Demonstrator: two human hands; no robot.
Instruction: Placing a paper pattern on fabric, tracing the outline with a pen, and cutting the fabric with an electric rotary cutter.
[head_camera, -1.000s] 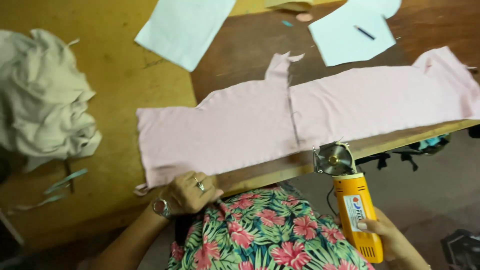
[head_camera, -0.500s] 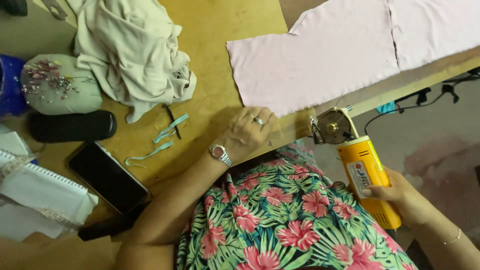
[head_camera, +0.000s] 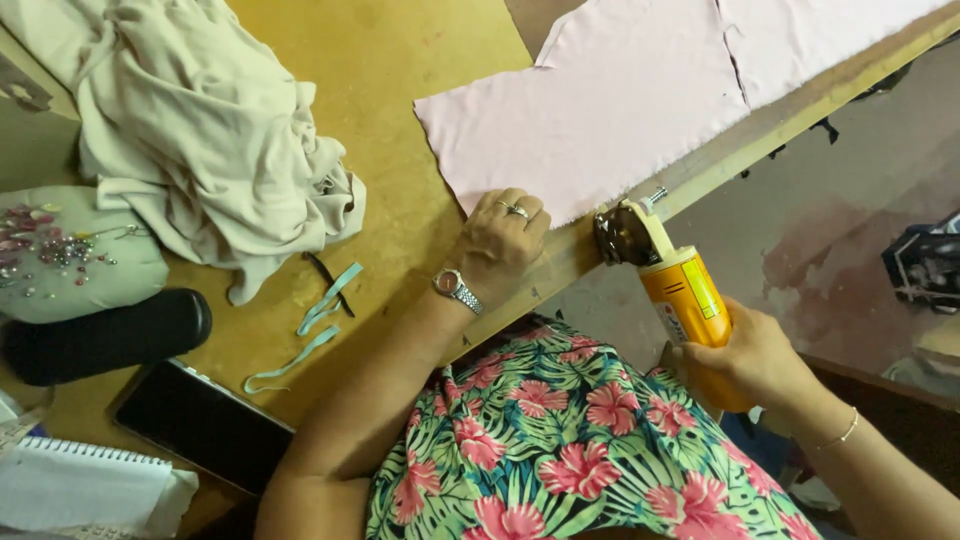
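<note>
We are holding the left hand (head_camera: 503, 240) palm-down on the near corner of the pink fabric (head_camera: 590, 120), fingers curled and pressing the cloth against the wooden table (head_camera: 400, 60); it is pinning the cloth, not clasping it. The right hand (head_camera: 750, 355) is wrapping fully around the yellow body of the rotary cutter (head_camera: 665, 285), whose round blade guard is sitting at the table's edge, just beside the fabric's lower hem. Compared with half a second ago, the left hand is now lying on the cloth itself rather than on bare wood beside it, and the cutter head is standing closer to the hem; we are judging this as the cloth being secured ahead of a cut along that edge. The view is also swinging, so more of the table's left side is showing. We are counting two pink fabric panels meeting at a seam-like gap, one cutter, one heap of beige cloth (head_camera: 200, 130), two pale blue strips (head_camera: 315, 325), one dark phone (head_camera: 205, 425), one black case (head_camera: 105, 335), one spiral notebook (head_camera: 85, 490) and one grey cushion with beads (head_camera: 70, 255). The left wrist is carrying one watch, the left fingers two rings, and the right wrist one thin bracelet.
</note>
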